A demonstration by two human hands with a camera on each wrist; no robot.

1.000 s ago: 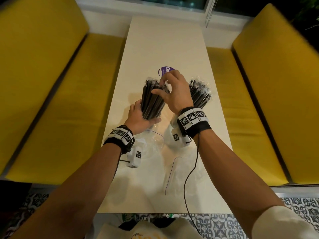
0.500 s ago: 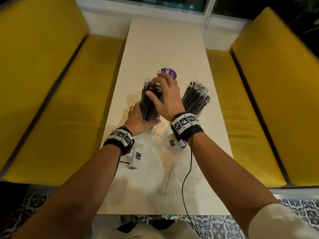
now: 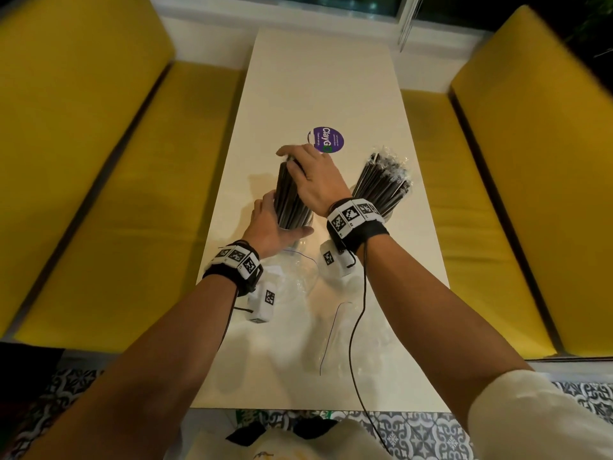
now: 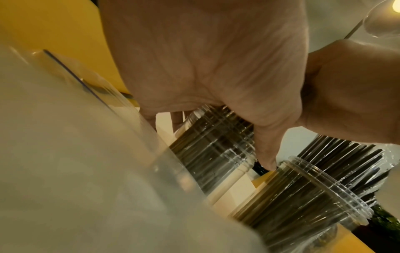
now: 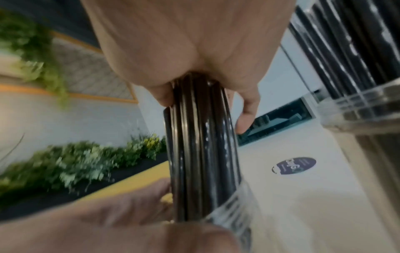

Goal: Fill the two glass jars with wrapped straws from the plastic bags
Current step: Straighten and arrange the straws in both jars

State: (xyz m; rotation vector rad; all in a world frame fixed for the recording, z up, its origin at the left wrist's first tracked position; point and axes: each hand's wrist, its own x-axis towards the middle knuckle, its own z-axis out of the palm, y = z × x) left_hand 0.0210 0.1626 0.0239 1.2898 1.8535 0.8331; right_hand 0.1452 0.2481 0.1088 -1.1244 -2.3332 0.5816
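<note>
Two glass jars stand mid-table, each packed with black wrapped straws. My left hand (image 3: 277, 222) wraps around the lower part of the left jar (image 4: 216, 145), thumb on its near side. My right hand (image 3: 293, 161) cups the top of that jar's straw bundle (image 3: 290, 197), thumb on one side and fingers curled over the other; the right wrist view shows the straws (image 5: 203, 145) running down from the palm into the jar mouth. The right jar (image 3: 381, 187) stands untouched beside my right wrist, its straws fanned out with crinkled wrap at their tips.
Clear, flat plastic bags (image 3: 292, 277) lie on the white table (image 3: 318, 78) just in front of the jars, under my wrists. A round purple sticker (image 3: 327, 142) lies beyond the left jar. Yellow benches (image 3: 116, 194) flank the table.
My right hand has moved left and settled over the top of the left jar's straws, drawing them into a tighter, more upright bundle. The left hand has stayed on the jar.
</note>
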